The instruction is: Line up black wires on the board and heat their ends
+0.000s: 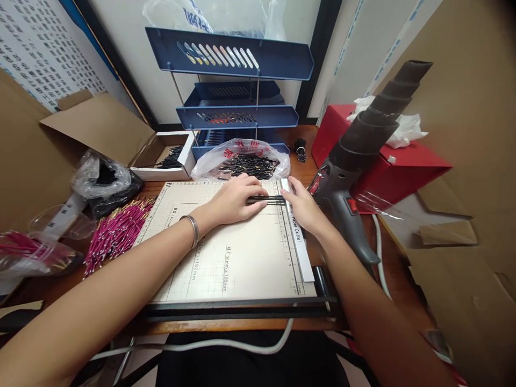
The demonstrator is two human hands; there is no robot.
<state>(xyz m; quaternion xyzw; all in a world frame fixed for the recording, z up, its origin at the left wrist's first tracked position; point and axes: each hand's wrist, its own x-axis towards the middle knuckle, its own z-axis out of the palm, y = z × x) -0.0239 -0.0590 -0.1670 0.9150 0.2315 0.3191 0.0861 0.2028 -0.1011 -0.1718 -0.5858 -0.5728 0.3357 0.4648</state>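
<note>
A bundle of thin black cords (276, 200) lies across the cream board of a paper cutter (242, 258). My left hand (237, 200), with a metal bangle at the wrist, rests on the board with its fingers closed around the bundle. The cords run right, up to the cutter's white strip (297, 236). At the strip's far end, my right hand (304, 207) has its thumb over the strip and its fingers curled past the edge. Whatever is inside those fingers is hidden.
Behind the board sits a plastic bag of black cords (253, 165), below blue tiered trays (237, 118). A grey heat gun (350, 172) stands upright on the right, by a red box (415, 161). Magenta cords (116, 231) are heaped left, near an open white box (171, 172).
</note>
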